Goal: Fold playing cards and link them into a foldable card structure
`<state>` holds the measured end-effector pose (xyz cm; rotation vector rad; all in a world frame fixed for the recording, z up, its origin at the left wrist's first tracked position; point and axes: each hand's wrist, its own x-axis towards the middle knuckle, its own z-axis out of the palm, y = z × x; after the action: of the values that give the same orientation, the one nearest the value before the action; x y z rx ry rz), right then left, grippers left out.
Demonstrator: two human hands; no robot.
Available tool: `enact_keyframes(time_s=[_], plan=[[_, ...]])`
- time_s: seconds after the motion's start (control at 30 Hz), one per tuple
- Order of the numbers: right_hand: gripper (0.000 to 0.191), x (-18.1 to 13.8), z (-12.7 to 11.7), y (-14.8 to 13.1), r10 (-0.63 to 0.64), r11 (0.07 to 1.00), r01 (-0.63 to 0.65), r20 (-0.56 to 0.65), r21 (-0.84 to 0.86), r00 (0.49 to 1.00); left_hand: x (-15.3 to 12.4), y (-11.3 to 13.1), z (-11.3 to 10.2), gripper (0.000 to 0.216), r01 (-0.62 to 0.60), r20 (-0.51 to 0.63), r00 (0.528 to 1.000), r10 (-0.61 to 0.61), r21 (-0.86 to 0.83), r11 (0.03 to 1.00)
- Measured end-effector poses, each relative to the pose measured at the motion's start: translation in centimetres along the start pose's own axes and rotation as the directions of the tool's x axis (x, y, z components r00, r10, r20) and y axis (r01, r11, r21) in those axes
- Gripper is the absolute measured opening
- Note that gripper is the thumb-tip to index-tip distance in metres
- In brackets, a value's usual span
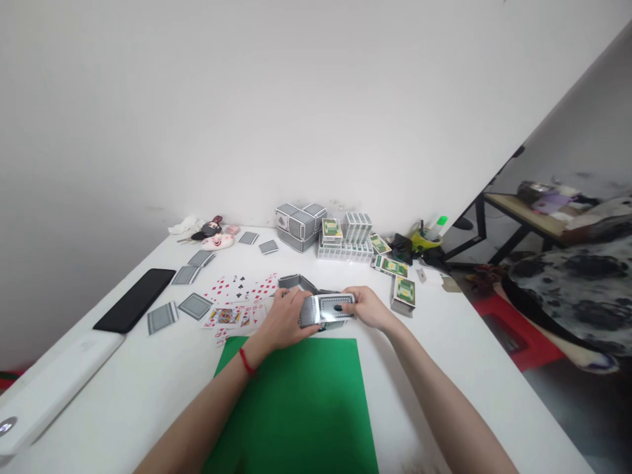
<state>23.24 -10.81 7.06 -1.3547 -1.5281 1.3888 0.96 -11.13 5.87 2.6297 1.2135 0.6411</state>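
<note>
Grey-backed playing cards (326,306) are gripped between my two hands, just beyond the far edge of a green mat (296,401). My left hand (282,319), with a red cord at its wrist, closes over their left end. Fingers of my right hand (366,308) hold the right end, a dark-nailed finger lying on top. Behind the hands is a folded or box-like piece patterned like card backs (296,282), partly hidden. Left of my left hand, face-up cards (224,316) lie spread and overlapping on the white table (424,388).
Several face-down cards (195,305) lie further left, near a black phone (135,299) and a long white device (59,388). Along the wall stand a card-built block (299,227) and stacked card boxes (345,249). A green card box (403,293) stands right. Someone in patterned clothing (567,296) sits at far right.
</note>
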Motion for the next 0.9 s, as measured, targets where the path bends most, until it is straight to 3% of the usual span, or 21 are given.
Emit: enact_keyframes(time_s=[0.23, 0.5, 0.9], plan=[[0.009, 1.0, -0.3, -0.3, 0.021, 0.995, -0.019, 0.02, -0.101, 1.0, 0.1, 0.2, -0.3, 0.051, -0.014, 0.033, 0.999, 0.013, 0.037, 0.999], [0.008, 1.2, 1.0, -0.9, 0.111, 0.993, -0.112, 0.02, 0.034, 0.994, 0.1, 0.3, -0.5, 0.049, -0.009, 0.062, 0.998, 0.006, 0.041, 0.999], [0.007, 1.2, 1.8, -1.6, 0.111, 0.99, -0.117, 0.084, 0.074, 0.99, 0.1, 0.2, -0.5, 0.051, -0.043, 0.055, 0.998, 0.042, 0.033, 0.999]])
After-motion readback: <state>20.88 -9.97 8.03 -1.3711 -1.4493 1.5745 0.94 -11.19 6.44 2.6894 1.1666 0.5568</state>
